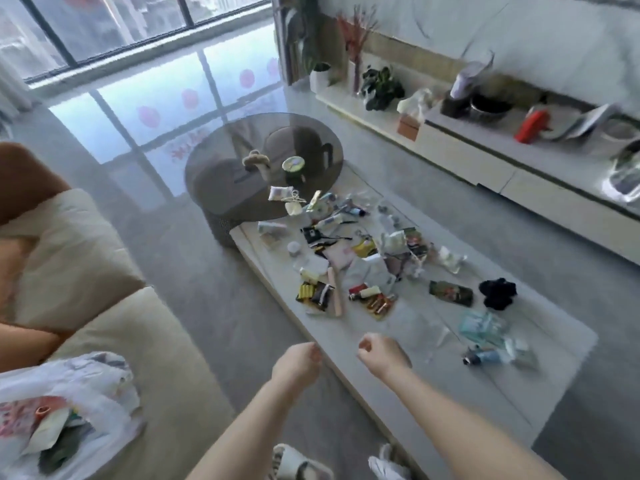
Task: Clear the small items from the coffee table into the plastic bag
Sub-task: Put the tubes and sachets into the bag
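Note:
A low white coffee table (540, 386) carries several scattered small items: batteries (379, 304), a yellow and black packet (313, 295), a black scrunchie (497, 293), a dark green packet (451, 292), a pale blue wrapper (483, 328) and a small tube (485, 357). A white plastic bag (69, 414) with things inside lies on the sofa at the lower left. My left hand (299, 362) and my right hand (381, 351) hover with curled fingers over the table's near edge, both holding nothing.
A round dark glass side table (221, 174) overlaps the far end, with a green-lidded jar (293, 167) on it. A beige sofa (114, 327) is at the left. A long low cabinet (485, 161) with plants and clutter runs along the right wall.

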The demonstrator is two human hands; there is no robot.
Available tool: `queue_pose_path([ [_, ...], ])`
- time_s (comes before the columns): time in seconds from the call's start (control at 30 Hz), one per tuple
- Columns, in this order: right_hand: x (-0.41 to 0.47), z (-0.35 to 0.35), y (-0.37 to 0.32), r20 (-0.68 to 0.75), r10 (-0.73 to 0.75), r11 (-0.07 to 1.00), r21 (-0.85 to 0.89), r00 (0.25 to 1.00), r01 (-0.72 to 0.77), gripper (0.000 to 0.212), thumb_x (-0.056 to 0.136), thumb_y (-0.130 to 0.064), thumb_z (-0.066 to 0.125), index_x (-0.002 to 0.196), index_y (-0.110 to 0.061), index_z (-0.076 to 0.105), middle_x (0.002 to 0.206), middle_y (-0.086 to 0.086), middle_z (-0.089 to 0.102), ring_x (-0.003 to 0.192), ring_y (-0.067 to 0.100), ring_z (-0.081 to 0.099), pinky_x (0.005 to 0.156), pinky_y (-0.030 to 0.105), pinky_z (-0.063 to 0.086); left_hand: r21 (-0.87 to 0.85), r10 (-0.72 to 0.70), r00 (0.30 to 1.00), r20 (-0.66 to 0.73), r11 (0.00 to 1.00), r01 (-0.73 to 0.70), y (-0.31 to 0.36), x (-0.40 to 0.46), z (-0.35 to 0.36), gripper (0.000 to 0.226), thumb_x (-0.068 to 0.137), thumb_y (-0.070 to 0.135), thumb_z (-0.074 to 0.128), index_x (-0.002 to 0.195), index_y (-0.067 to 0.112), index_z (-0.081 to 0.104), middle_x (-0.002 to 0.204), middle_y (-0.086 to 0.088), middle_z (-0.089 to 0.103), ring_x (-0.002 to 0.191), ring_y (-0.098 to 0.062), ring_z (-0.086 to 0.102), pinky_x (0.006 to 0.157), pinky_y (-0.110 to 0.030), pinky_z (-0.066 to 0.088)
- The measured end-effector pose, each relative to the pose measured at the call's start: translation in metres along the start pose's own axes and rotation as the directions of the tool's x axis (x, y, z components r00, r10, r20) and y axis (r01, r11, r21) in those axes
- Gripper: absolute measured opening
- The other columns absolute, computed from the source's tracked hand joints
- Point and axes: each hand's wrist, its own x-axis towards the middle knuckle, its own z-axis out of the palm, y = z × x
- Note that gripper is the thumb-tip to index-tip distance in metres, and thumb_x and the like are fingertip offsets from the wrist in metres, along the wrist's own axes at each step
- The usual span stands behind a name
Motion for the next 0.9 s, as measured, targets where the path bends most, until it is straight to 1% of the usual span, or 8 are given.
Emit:
queue_pose_path([
  [0.17, -0.014, -0.034, 0.097, -0.064, 0.096, 0.994, 0.064, 0.993, -0.092, 0.025, 0.09, -0.029, 0.051, 0.11, -0.019, 0.064, 0.117, 0.005, 0.065, 0.108, 0.025, 0.059, 0.086, 0.029, 0.047, 0.094, 0.106, 0.992, 0.073, 0.989, -0.113, 0.077, 0.0, 0.055, 0.027, 0.092, 0.036, 0.046, 0.108, 0.028, 0.066, 0.116, 0.005, 0.065, 0.109, -0.016, 0.059, 0.089, -0.029, 0.051],
  [0.3, -0.025, -0.054, 0.17, -0.092, 0.194, 0.975, 0.126, 0.977, -0.182, 0.025, 0.09, -0.029, 0.052, 0.109, -0.019, 0.064, 0.115, 0.004, 0.066, 0.106, 0.024, 0.06, 0.083, 0.026, 0.048, 0.149, 0.157, 0.978, 0.138, 0.973, -0.177, 0.13, 0.004, 0.099, 0.028, 0.093, 0.033, 0.044, 0.111, 0.026, 0.065, 0.114, 0.002, 0.066, 0.101, -0.017, 0.063, 0.084, -0.028, 0.052],
  [0.37, -0.029, -0.063, 0.203, -0.102, 0.261, 0.956, 0.169, 0.96, -0.242, 0.024, 0.09, -0.028, 0.052, 0.109, -0.02, 0.064, 0.115, 0.003, 0.066, 0.105, 0.023, 0.061, 0.083, 0.027, 0.048, 0.173, 0.177, 0.968, 0.178, 0.963, -0.208, 0.153, 0.004, 0.119, 0.029, 0.093, 0.033, 0.044, 0.112, 0.027, 0.065, 0.116, 0.002, 0.065, 0.1, -0.018, 0.063, 0.085, -0.029, 0.052],
  [0.53, -0.025, -0.077, 0.269, -0.107, 0.417, 0.88, 0.297, 0.903, -0.371, 0.021, 0.089, -0.025, 0.052, 0.105, -0.019, 0.064, 0.111, 0.002, 0.066, 0.104, 0.022, 0.06, 0.084, 0.028, 0.048, 0.236, 0.221, 0.943, 0.248, 0.931, -0.28, 0.201, 0.016, 0.163, 0.031, 0.092, 0.036, 0.044, 0.116, 0.029, 0.062, 0.12, 0.003, 0.064, 0.107, -0.019, 0.061, 0.086, -0.027, 0.05],
  [0.67, -0.002, -0.077, 0.314, -0.11, 0.489, 0.825, 0.381, 0.865, -0.418, 0.018, 0.087, -0.025, 0.056, 0.1, -0.02, 0.065, 0.107, 0.001, 0.068, 0.1, 0.021, 0.061, 0.082, 0.026, 0.048, 0.248, 0.224, 0.924, 0.311, 0.919, -0.306, 0.233, 0.047, 0.195, 0.029, 0.092, 0.036, 0.042, 0.111, 0.03, 0.062, 0.115, 0.001, 0.065, 0.101, -0.02, 0.063, 0.086, -0.031, 0.054],
  [0.8, 0.032, -0.07, 0.357, -0.115, 0.537, 0.773, 0.462, 0.836, -0.434, 0.007, 0.085, -0.021, 0.057, 0.087, -0.021, 0.063, 0.095, 0.002, 0.068, 0.092, 0.021, 0.062, 0.079, 0.029, 0.051, 0.237, 0.243, 0.919, 0.312, 0.917, -0.322, 0.257, 0.098, 0.23, 0.029, 0.093, 0.03, 0.042, 0.112, 0.023, 0.063, 0.115, -0.001, 0.066, 0.105, -0.022, 0.062, 0.086, -0.028, 0.05],
  [0.83, 0.042, -0.068, 0.367, -0.124, 0.548, 0.763, 0.479, 0.827, -0.434, 0.007, 0.085, -0.02, 0.057, 0.087, -0.019, 0.063, 0.097, 0.003, 0.068, 0.093, 0.022, 0.062, 0.08, 0.029, 0.051, 0.22, 0.245, 0.919, 0.31, 0.922, -0.32, 0.262, 0.111, 0.24, 0.029, 0.094, 0.03, 0.043, 0.114, 0.022, 0.062, 0.115, -0.001, 0.065, 0.106, -0.022, 0.061, 0.085, -0.027, 0.048],
  [0.9, 0.064, -0.065, 0.386, -0.147, 0.574, 0.745, 0.503, 0.806, -0.438, 0.018, 0.085, -0.02, 0.058, 0.1, -0.014, 0.066, 0.107, 0.005, 0.066, 0.1, 0.022, 0.061, 0.083, 0.028, 0.048, 0.203, 0.245, 0.921, 0.305, 0.928, -0.314, 0.268, 0.137, 0.26, 0.029, 0.094, 0.031, 0.044, 0.115, 0.024, 0.062, 0.117, -0.001, 0.065, 0.106, -0.021, 0.061, 0.083, -0.025, 0.048],
])
